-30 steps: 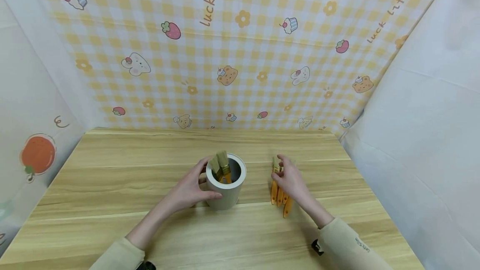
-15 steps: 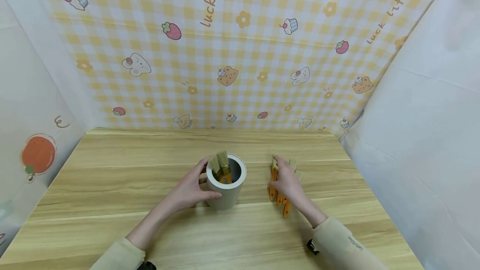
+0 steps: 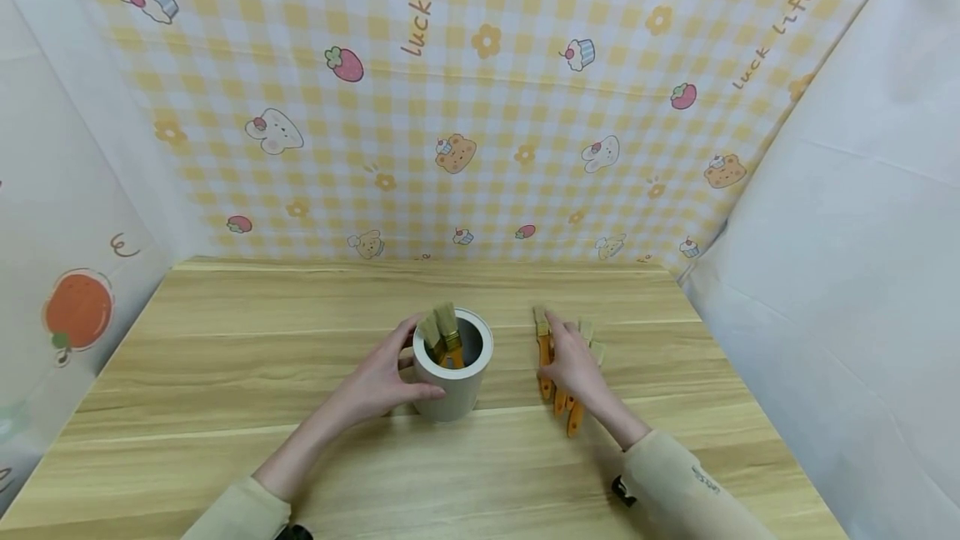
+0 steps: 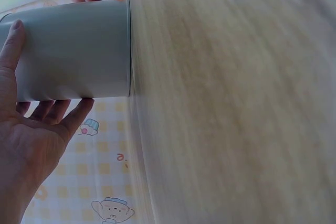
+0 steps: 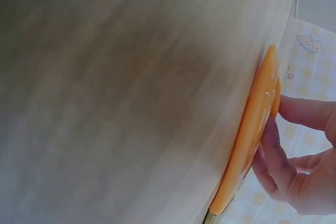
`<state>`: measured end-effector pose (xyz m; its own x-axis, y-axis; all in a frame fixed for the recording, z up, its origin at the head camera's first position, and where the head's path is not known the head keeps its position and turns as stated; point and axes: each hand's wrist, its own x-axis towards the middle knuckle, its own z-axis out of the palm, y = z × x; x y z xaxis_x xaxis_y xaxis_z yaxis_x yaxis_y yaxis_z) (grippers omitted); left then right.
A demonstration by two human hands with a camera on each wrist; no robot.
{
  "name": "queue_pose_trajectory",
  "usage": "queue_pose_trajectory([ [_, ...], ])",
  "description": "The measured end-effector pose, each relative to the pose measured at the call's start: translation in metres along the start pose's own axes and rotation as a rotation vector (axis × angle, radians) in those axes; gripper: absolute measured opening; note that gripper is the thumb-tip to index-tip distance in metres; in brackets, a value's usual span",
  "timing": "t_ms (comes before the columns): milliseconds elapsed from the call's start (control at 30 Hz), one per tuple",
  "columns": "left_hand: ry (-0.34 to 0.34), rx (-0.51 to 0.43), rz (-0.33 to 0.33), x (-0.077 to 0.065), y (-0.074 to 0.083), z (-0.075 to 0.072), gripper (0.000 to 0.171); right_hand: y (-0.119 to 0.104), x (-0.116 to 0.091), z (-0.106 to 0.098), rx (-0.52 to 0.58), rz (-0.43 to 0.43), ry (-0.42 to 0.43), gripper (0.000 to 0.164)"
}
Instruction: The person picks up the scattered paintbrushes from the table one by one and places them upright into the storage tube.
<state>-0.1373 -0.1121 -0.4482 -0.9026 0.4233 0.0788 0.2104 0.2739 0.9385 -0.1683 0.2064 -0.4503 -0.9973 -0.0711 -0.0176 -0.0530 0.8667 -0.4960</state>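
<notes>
My left hand [image 3: 378, 377] holds a grey-white cylindrical canister [image 3: 450, 398] upright on the table, thumb on its near side and fingers round its far left side. Two paintbrushes [image 3: 447, 327] stand in it, pale bristles up and leaning left. In the left wrist view the hand's fingers [image 4: 76, 119] press the canister wall [image 4: 73, 51]. My right hand [image 3: 573, 369] pinches the leftmost paintbrush [image 3: 542, 340] of a small pile, and covers part of the pile. Close up in the right wrist view, an orange handle [image 5: 252, 135] lies in front of the thumb and curled fingertips.
More orange-handled paintbrushes [image 3: 575, 421] lie under and beside the right hand, bristles pointing away. The wood-grain table [image 3: 247, 315] ends at a yellow checked cloth backdrop [image 3: 517, 107]. White sheets [image 3: 847, 215] hang at both sides.
My right hand has come down onto the paintbrushes, its thumb shifting to the leftmost one. That paintbrush's bristle end has slid slightly left. The left hand and canister stay in place.
</notes>
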Motion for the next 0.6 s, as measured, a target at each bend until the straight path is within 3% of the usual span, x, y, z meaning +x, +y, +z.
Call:
queue_pose_trajectory([
  [367,-0.003,-0.007,0.005,-0.002,0.0,0.0,0.101,-0.005,0.006,-0.006,-0.093,-0.027,-0.117,0.094],
  [500,-0.007,-0.004,0.006,-0.002,0.001,0.0,0.1,-0.006,0.01,-0.012,-0.018,-0.018,-0.155,0.095],
  [600,-0.005,-0.009,0.013,-0.002,0.0,0.0,0.101,-0.01,0.013,-0.02,0.101,0.001,-0.168,0.094],
])
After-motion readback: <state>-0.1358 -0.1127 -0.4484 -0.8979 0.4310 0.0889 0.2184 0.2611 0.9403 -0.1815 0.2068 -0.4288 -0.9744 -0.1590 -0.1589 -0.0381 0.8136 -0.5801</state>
